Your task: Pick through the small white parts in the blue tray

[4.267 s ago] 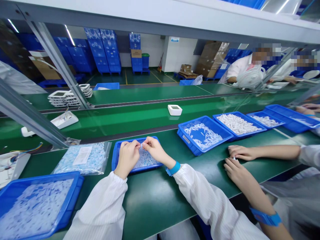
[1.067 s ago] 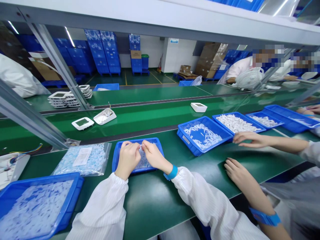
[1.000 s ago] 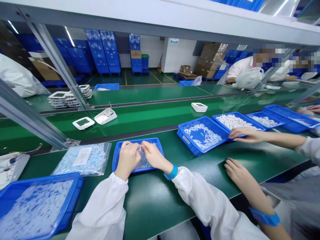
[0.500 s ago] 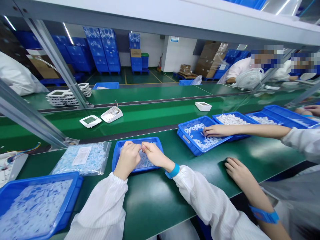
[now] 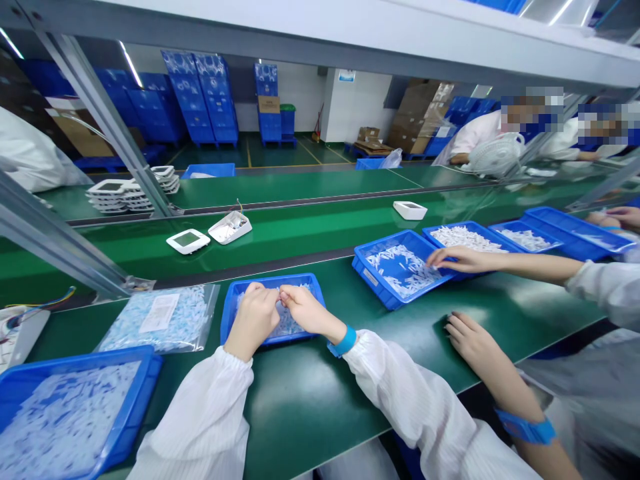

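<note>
From where I'm standing, the left hand (image 5: 255,315) and right hand (image 5: 304,308) are meeting over the blue tray (image 5: 228,312), fingertips pinching together, whether on a piece I can't tell, while plenty of small pieces (image 5: 287,325) are lying beneath, seemingly unhandled.

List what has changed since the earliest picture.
On the green belt, the white unit, screen panel and open housing have moved right. The co-worker's far hand has left the near hand for a tray of white parts; no part shows between those hands now. Unchanged: the left hand and right hand meet over the small blue tray, seemingly pinching a small part.
</note>
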Motion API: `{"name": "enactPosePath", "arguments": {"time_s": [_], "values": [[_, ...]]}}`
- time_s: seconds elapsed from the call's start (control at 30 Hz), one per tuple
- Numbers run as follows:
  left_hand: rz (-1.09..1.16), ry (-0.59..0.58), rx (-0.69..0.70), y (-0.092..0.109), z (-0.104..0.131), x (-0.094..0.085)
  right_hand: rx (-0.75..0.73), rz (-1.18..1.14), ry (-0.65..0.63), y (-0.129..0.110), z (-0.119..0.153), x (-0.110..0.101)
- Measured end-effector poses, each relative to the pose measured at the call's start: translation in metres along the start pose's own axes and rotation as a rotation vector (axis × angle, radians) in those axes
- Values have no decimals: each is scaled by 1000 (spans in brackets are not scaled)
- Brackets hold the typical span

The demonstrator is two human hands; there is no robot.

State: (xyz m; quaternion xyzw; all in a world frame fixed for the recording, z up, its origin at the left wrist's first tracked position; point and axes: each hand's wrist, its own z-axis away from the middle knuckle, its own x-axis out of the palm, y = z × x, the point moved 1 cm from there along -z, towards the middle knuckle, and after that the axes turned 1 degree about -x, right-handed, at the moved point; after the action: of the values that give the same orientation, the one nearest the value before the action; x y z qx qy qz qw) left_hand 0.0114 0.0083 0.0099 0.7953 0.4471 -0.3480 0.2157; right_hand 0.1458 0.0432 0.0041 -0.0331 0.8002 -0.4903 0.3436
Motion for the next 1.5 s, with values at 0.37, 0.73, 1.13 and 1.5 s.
{"name": "enactPosePath", "arguments": {"time_s": [0.37, 0.73, 1.13, 1.5], "values": [[-75, -129, 89, 2, 0, 2, 26, 7, -62, 8, -1, -2], [-33, -15, -113, 6, -1, -2, 58, -521, 23, 9, -4, 6], [-28, -18, -122, 10, -2, -7, 57, -536, 22, 5, -3, 4], [-44, 15, -109, 10, -2, -8, 77, -543, 21, 4, -4, 6]]}}
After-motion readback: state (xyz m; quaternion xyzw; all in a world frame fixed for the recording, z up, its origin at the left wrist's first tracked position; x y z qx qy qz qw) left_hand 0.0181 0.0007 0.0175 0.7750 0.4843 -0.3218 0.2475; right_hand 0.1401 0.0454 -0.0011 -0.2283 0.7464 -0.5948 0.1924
